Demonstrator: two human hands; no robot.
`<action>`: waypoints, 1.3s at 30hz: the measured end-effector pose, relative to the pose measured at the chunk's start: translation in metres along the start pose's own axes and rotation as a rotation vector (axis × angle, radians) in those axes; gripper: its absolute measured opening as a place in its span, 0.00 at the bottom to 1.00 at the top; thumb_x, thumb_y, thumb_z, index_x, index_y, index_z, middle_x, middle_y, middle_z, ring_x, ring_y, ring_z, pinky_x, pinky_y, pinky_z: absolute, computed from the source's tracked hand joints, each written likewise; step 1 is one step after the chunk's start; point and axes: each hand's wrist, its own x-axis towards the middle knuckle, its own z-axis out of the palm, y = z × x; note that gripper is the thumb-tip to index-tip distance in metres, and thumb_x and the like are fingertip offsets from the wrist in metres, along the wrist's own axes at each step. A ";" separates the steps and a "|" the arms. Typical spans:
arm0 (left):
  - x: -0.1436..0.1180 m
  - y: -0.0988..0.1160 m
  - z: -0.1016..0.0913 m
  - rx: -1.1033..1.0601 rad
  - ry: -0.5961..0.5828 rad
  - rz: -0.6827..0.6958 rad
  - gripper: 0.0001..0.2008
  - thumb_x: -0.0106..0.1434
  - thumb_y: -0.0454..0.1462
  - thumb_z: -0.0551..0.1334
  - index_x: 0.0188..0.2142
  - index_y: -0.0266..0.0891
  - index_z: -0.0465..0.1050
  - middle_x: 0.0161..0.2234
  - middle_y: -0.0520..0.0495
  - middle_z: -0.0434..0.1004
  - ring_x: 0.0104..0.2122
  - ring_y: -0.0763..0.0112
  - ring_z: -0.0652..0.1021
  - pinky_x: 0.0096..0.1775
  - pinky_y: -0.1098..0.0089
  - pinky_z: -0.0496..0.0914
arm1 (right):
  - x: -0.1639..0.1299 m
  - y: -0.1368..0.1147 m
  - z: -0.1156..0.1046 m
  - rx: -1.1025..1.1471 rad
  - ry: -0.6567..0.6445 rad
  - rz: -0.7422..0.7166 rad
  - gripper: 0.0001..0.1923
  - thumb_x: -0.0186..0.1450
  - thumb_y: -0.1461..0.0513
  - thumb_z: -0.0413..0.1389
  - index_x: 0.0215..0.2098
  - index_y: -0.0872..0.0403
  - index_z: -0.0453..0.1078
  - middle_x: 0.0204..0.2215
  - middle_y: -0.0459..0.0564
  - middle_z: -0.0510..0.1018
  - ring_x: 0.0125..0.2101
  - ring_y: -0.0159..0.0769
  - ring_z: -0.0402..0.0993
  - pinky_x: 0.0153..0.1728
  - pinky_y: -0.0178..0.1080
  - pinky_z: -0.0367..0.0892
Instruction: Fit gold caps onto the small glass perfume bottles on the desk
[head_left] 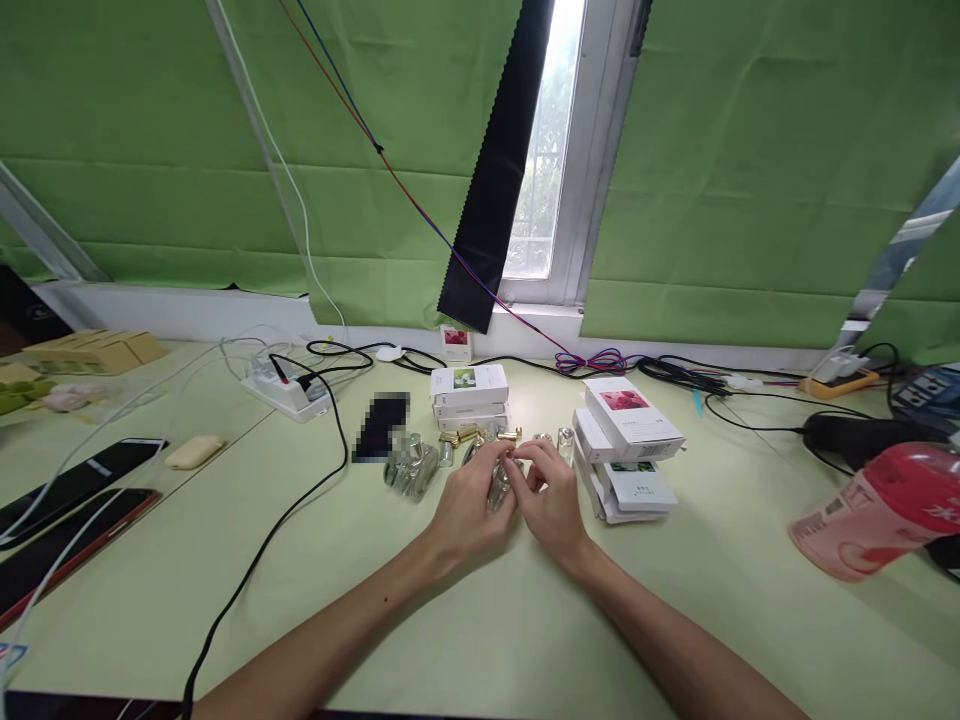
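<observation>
Both my hands meet over the middle of the pale green table (465,640). My left hand (471,503) and my right hand (551,495) together hold a small clear glass bottle (498,487) between their fingertips. Just behind them lie several small glass bottles (411,468) and gold caps (459,436). A stack of white boxes (469,394) stands behind these. Another pile of white boxes with pink and green pictures (628,440) lies to the right of my right hand.
A white power strip (286,390) with black cables sits at the back left. Two phones (75,485) with white leads lie at the left. A pink bottle (877,510) lies at the right edge. Cables run along the window sill.
</observation>
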 end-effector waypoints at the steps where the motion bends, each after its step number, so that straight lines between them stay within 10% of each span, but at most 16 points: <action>1: -0.001 0.001 0.000 -0.002 -0.007 0.009 0.21 0.62 0.31 0.59 0.54 0.41 0.63 0.44 0.45 0.76 0.29 0.70 0.74 0.33 0.69 0.69 | 0.000 0.000 -0.001 -0.005 0.001 0.001 0.06 0.69 0.61 0.55 0.35 0.53 0.71 0.34 0.46 0.72 0.18 0.25 0.59 0.21 0.34 0.60; 39: -0.003 0.003 0.005 0.310 0.021 0.053 0.19 0.64 0.34 0.58 0.55 0.44 0.67 0.48 0.43 0.76 0.35 0.65 0.80 0.26 0.72 0.66 | -0.002 -0.003 0.002 -0.023 0.019 0.073 0.08 0.70 0.63 0.52 0.41 0.53 0.74 0.39 0.50 0.75 0.22 0.29 0.66 0.24 0.35 0.65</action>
